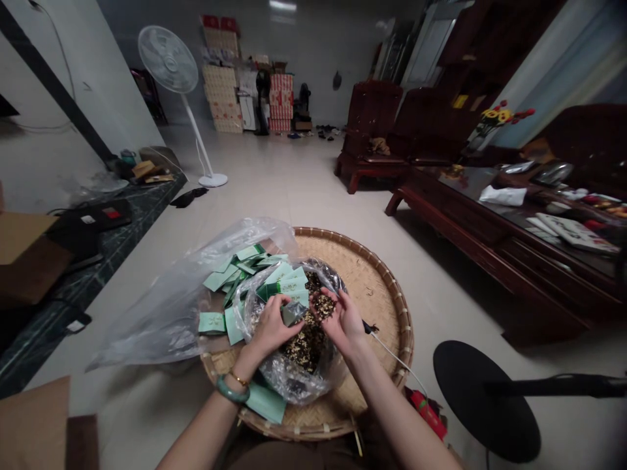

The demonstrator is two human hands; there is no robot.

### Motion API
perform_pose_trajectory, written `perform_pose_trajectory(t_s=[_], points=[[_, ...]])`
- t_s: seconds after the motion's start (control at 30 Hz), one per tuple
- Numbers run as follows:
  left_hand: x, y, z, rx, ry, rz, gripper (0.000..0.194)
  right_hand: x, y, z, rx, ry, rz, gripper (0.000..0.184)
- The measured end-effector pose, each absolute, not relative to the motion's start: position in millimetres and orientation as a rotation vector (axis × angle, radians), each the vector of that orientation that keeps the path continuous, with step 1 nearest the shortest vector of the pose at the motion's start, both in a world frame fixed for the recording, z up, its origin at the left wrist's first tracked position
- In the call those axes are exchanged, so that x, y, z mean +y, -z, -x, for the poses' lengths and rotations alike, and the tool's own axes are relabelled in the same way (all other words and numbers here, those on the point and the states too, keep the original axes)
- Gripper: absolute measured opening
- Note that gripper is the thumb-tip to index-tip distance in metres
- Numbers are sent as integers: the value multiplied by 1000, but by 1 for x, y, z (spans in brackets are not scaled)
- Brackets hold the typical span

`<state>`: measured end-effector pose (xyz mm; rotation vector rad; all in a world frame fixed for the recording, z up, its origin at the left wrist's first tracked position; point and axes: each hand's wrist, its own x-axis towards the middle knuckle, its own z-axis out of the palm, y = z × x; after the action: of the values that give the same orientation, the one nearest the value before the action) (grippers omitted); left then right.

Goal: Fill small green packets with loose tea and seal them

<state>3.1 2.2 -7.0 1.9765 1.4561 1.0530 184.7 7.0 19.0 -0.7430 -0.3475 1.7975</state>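
Note:
My left hand [270, 328], a bangle on its wrist, grips a small green packet [294, 313] by its sides; its open mouth shows a silvery inside. Cupped palm up beside it, my right hand [343, 324] holds a small heap of dark and pale-gold dried tea leaves [324, 305]. Below both hands, a clear plastic bag [287, 385] stands open with more loose dried leaves [304, 349] in it. Several green packets [220, 277] lie piled to the left, and a few [294, 281] rest on the bag's far side. Another flat packet [267, 401] lies near my left wrist.
Everything rests on a round woven bamboo tray [404, 313]. A large clear plastic sheet [161, 313] spreads off its left side. A white cable [396, 356] crosses the right rim. A black round stand base [482, 391] is at right, beyond it a dark wooden table [470, 248].

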Motion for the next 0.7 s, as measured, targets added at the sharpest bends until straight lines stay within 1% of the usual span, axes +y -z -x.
perform_pose_trajectory(t_s=[0.17,0.4,0.53,0.7], points=[[0,5,-13,1486,-1034,-1994,42,6,-38,-169,-458,-1654,755,34],[-2,7,-21,1537,-1022,-1976,46,3,-47,-150,-552,-1442,810,33],[-1,9,-22,1560,-1018,-1971,53,1,-50,-144,-583,-1357,804,31],[-1,12,-23,1563,-1005,-1953,66,-3,-51,-139,-637,-1336,825,35]])
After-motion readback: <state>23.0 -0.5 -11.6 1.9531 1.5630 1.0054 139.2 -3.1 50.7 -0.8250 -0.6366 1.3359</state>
